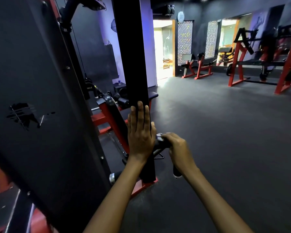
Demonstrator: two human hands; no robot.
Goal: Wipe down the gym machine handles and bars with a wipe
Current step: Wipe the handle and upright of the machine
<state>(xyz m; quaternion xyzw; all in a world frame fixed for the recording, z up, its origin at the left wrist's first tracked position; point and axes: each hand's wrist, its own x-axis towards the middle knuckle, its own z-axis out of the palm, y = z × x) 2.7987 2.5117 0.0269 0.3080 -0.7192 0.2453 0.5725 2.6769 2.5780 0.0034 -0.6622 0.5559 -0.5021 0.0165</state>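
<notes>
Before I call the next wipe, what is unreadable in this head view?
- Wipe: only a pale scrap shows; the right hand curls over the rest.
- Handle: mostly hidden by both hands.
- Left hand: flat on the black upright; its palm side is unseen.
- Upright's top: cut by the frame edge.

— What is being gripped? — A black curved handle [160, 146], held under the right hand [176, 148]; one end pokes out below the wrist, capped pale; a pale wipe [160, 137] is bunched at the fingertips, against the handle.
— And beside the grip? — A black upright bar [133, 64], just left; the left hand [140, 132] lies flat on it, fingers straight.
</notes>
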